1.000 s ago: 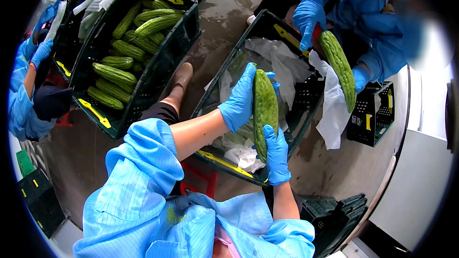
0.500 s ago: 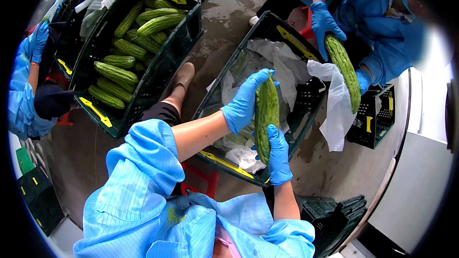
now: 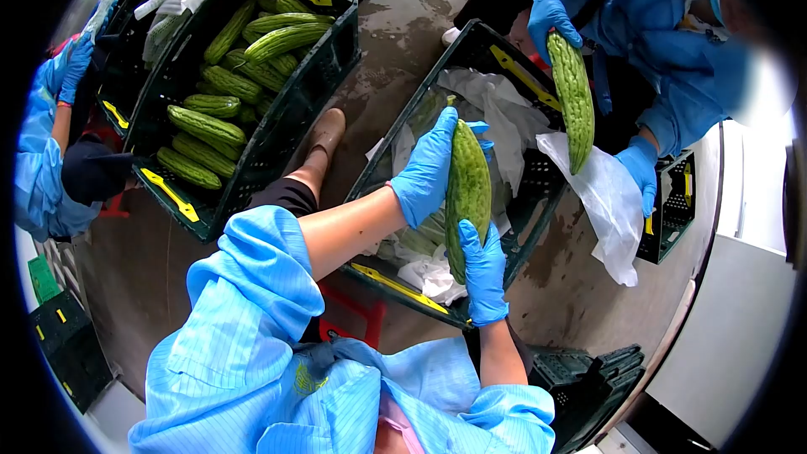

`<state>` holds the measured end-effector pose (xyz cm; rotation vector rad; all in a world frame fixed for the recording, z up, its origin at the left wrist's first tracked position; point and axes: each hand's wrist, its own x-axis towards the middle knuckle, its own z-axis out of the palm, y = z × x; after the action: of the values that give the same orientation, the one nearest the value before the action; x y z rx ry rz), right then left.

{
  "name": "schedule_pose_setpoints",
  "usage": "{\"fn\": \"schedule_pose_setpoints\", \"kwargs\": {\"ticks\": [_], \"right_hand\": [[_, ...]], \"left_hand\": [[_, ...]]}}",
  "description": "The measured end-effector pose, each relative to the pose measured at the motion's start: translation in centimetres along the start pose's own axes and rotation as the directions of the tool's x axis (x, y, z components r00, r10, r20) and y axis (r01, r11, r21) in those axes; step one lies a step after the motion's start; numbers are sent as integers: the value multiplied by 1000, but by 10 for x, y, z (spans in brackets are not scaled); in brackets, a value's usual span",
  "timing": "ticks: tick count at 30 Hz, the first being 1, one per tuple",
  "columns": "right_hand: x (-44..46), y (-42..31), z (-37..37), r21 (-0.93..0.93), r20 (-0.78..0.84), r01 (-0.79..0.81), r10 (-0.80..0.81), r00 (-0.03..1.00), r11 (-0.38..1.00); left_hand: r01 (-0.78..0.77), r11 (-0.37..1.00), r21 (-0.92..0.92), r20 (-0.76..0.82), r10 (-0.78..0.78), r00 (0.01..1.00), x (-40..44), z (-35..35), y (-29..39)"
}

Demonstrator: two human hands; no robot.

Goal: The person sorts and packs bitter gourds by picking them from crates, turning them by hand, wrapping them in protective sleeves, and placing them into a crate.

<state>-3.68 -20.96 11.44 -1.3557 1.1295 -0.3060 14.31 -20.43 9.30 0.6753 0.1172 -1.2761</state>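
A long green bitter melon (image 3: pixel 469 189) stands lengthwise between my two blue-gloved hands. Around its upper left side my left hand (image 3: pixel 429 170) is closed, the stem end showing above the fingers. My right hand (image 3: pixel 484 273) grips the lower right side, thumb against the skin. Beneath them is a dark green crate (image 3: pixel 525 235) with yellow handles, holding white paper (image 3: pixel 496 113) and partly hidden wrapped contents. To the left, another crate (image 3: pixel 244 170) holds several more bitter melons (image 3: pixel 214 130).
Across the crate, a co-worker's gloved hands (image 3: pixel 552 23) hold a bitter melon (image 3: pixel 573 101) and a white sheet (image 3: pixel 601 202). Another person's hands (image 3: pixel 76 67) show at far left. A small crate (image 3: pixel 668 210) stands at right, folded crates (image 3: pixel 588 378) lower right.
The melon in my hands has turned slightly, and my left hand has shifted a little down and left. The co-worker's melon has moved left, apart from the hand at the sheet.
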Motion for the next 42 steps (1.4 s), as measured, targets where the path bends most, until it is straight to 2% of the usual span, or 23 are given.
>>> {"fn": "schedule_pose_setpoints", "kwargs": {"ticks": [1,4,6,9,12,13,14,15,16,19,21,26,35,42], "right_hand": [[0,2,0,4,2,3,-3,1000,1000],[4,9,-4,7,12,3,-3,1000,1000],[7,12,-6,7,33,-5,5,999,1000],[7,10,-7,108,100,-115,104,990,987],[5,-4,-9,128,79,-239,231,970,962],[7,-4,-9,19,14,-127,127,992,992],[8,-2,-9,-96,-39,-17,13,999,995],[9,-2,-10,-215,-79,87,-106,991,973],[8,-11,-9,-250,-94,86,-112,989,964],[17,-1,-15,-177,-87,75,-92,992,981],[16,1,-16,-216,-96,61,-83,992,975],[15,4,-17,-285,-96,49,-80,992,957],[13,1,-20,-339,-119,67,-113,986,938],[10,-1,-20,-296,-106,35,-69,992,955]], "left_hand": [[-14,1000,16,7,14,1000,0,-1,-1],[46,990,-137,74,-36,997,0,-12,0],[54,988,-142,47,-48,998,-1,-10,0],[77,992,-104,12,-76,997,-5,-4,5],[60,996,-59,-79,-65,995,-2,0,0],[48,998,-47,-119,-54,991,-1,-1,-4],[58,992,-112,-74,-66,995,1,-7,-9],[55,995,-79,-68,-60,996,-1,-7,-13],[52,998,-46,-62,-55,997,-3,-7,-18],[42,999,5,9,-42,999,-5,-9,-23],[22,999,37,60,-24,998,-6,-10,-26],[15,992,129,43,-21,999,-9,-8,-25],[-9,984,180,87,-7,996,-8,-2,-25],[-37,962,271,59,22,998,-12,11,-21]]}}
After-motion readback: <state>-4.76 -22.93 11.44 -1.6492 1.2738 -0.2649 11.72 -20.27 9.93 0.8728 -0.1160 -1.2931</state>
